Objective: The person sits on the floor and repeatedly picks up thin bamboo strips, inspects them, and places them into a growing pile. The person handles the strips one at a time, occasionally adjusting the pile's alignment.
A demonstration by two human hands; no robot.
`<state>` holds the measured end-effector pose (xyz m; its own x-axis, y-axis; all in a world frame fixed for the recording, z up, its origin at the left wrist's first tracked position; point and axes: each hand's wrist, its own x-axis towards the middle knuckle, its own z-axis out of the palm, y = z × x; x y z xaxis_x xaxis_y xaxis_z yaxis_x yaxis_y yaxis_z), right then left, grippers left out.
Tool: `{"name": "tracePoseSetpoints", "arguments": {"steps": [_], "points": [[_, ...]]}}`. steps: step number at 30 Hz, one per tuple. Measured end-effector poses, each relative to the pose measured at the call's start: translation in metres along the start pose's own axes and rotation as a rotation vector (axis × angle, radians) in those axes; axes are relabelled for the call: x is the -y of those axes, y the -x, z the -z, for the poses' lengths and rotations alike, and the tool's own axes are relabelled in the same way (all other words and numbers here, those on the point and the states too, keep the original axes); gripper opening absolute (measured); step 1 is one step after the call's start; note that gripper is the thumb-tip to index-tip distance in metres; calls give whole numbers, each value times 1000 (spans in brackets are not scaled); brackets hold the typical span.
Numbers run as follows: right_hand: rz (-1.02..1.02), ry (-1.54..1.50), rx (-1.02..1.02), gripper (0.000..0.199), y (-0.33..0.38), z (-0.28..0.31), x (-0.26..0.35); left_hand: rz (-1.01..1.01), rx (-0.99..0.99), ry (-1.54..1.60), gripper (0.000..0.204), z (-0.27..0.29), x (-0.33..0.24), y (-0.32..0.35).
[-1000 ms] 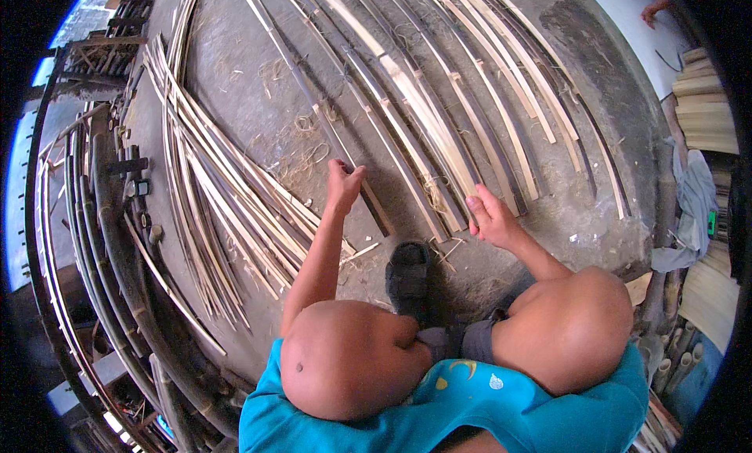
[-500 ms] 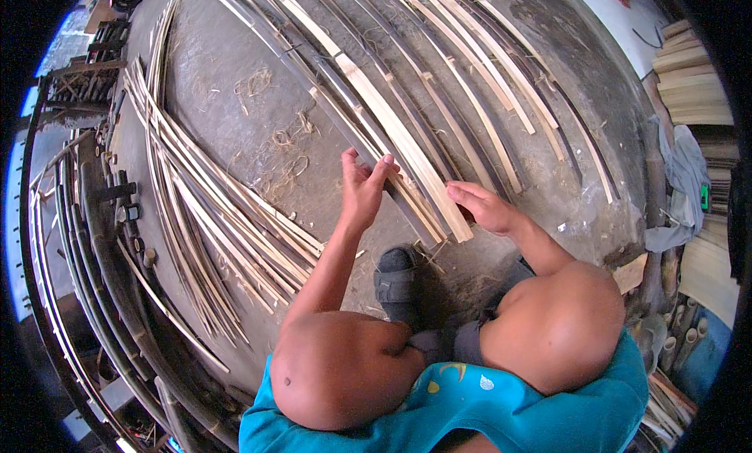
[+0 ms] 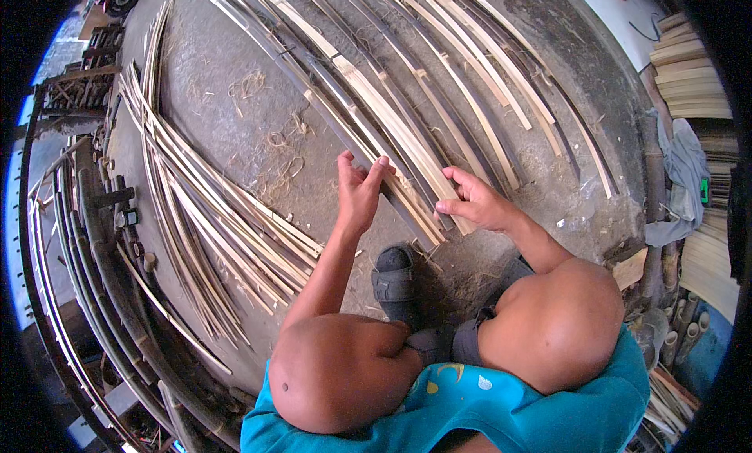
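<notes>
Long split bamboo strips stretch away from me across the floor. My right hand is closed on the near end of a wide, pale bamboo strip, its thumb on the upper face and its fingers at the right edge. Just left of it, my left hand is closed around narrower bamboo strips with dark outer skin. Its thumb and forefinger point up and apart, while the other fingers curl out of sight by the strips. The strip ends lie a little beyond my sandalled foot.
A bundle of thin bamboo strips fans out on the left floor. More strips lie at right. Dark bamboo poles line the left side. Stacked pale slats and a grey cloth stand at right. Fibre shavings litter the concrete.
My right hand has gone from lying flat along the wide strip's edge to gripping its end, thumb on top. My left hand has stayed nearly in place.
</notes>
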<state>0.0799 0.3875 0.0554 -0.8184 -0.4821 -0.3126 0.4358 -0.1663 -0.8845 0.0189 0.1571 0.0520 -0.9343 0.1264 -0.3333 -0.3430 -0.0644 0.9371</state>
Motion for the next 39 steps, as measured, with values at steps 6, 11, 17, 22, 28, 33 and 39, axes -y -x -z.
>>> {"name": "tracePoseSetpoints", "arguments": {"steps": [6,11,17,22,28,33,39], "points": [[-89,-227,23,37,2,-1,7,-16,-43,44,41,1,3,2],[-88,-208,8,34,5,-3,15,-37,-48,53,39,1,8,3],[-183,113,-201,40,4,7,-5,19,-65,32,39,6,5,0],[85,583,-372,45,7,-31,4,11,-107,94,50,25,35,-4],[178,555,-364,43,1,-54,-13,185,-172,216,39,11,33,4],[30,482,-271,43,0,-64,-47,192,-277,148,48,31,51,-3],[-102,362,36,29,8,-83,-63,310,-330,156,74,58,48,0]]}}
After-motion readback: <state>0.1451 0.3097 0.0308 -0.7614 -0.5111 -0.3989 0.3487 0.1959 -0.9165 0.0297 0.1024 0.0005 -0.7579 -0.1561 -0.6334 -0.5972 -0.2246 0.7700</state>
